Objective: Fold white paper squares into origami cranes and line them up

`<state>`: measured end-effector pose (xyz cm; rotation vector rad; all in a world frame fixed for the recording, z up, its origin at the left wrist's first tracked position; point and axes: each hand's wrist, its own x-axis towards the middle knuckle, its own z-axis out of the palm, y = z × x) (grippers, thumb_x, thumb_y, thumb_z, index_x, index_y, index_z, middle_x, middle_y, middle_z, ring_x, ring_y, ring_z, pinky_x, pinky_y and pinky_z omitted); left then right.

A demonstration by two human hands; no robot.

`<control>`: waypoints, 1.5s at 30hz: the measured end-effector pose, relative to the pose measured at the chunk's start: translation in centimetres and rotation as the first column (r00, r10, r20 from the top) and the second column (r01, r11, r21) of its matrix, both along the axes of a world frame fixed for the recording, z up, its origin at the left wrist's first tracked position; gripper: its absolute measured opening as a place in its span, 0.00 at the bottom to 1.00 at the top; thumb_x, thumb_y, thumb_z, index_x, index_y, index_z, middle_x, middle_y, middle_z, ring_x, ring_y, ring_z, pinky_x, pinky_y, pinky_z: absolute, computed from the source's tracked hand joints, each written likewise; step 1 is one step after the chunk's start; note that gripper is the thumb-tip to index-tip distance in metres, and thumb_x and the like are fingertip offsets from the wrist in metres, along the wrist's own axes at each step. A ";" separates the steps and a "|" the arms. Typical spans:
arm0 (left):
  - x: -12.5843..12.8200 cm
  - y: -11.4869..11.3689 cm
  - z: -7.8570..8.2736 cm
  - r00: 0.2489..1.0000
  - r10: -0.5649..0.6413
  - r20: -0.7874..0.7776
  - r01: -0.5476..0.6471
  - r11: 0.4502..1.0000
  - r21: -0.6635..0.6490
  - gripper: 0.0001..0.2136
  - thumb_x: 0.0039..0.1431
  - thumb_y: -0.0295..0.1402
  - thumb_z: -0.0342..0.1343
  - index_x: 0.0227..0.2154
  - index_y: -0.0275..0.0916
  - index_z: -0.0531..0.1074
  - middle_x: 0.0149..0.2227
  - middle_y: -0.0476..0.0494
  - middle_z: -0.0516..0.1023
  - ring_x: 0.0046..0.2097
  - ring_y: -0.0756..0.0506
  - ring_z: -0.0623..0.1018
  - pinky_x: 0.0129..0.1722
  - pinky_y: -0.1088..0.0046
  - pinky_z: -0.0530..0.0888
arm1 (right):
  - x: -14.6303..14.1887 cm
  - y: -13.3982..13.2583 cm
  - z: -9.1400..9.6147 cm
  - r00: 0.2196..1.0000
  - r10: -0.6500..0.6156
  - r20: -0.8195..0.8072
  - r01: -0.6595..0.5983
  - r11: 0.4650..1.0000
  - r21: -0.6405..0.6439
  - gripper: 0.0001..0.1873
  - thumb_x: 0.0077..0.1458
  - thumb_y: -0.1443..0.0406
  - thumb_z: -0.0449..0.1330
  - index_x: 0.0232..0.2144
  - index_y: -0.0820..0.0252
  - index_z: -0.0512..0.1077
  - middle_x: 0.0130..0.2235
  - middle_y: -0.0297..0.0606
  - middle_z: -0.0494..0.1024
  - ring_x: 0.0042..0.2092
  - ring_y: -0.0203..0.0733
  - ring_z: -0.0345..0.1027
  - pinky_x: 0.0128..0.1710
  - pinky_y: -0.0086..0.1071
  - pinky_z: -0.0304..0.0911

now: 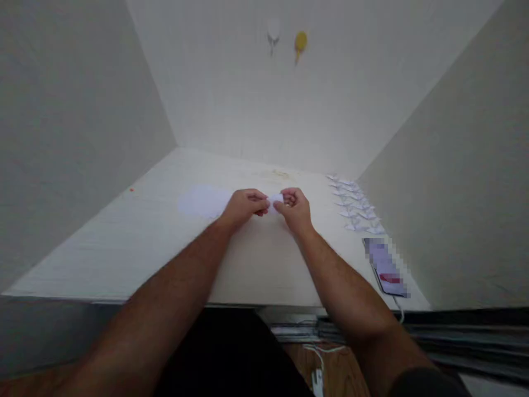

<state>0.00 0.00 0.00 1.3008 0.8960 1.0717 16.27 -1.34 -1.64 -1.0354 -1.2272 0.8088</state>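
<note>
A small white piece of folded paper is pinched between both hands above the middle of the white table. My left hand grips its left end with curled fingers. My right hand holds the right end, fingers closed too. A pale sheet of paper lies flat on the table just left of my left hand.
Several small folded white paper figures are laid out in rows at the table's right side. In front of them lies a phone with a cable running off the table's front edge. Walls close the table on three sides.
</note>
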 end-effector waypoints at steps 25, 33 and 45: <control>0.1 0.0 0.0 0.993 0.039 -0.116 -0.033 0.998 0.048 0.10 0.43 0.35 0.67 0.26 0.33 0.76 0.21 0.45 0.77 0.23 0.51 0.74 0.25 0.75 0.72 | 0.0 -1.1 0.7 0.993 -0.033 0.117 0.037 0.999 -0.034 0.09 0.45 0.60 0.64 0.26 0.59 0.73 0.21 0.29 0.70 0.22 0.32 0.59 0.23 0.27 0.56; 0.0 0.3 -0.3 0.989 0.018 -0.149 -0.007 0.997 0.071 0.10 0.44 0.35 0.66 0.27 0.33 0.77 0.21 0.46 0.77 0.23 0.51 0.74 0.25 0.75 0.72 | 0.2 -0.9 0.6 0.977 -0.045 0.207 0.062 0.995 -0.078 0.10 0.45 0.58 0.64 0.26 0.59 0.74 0.22 0.31 0.72 0.23 0.34 0.62 0.23 0.29 0.57; -0.1 0.2 -0.1 0.988 0.007 -0.154 0.003 0.998 0.064 0.10 0.44 0.35 0.66 0.26 0.34 0.76 0.21 0.45 0.77 0.23 0.51 0.74 0.26 0.75 0.72 | 0.1 -1.1 0.9 0.967 -0.075 0.245 0.102 0.990 -0.096 0.10 0.45 0.58 0.63 0.25 0.60 0.73 0.21 0.30 0.69 0.22 0.32 0.59 0.22 0.28 0.55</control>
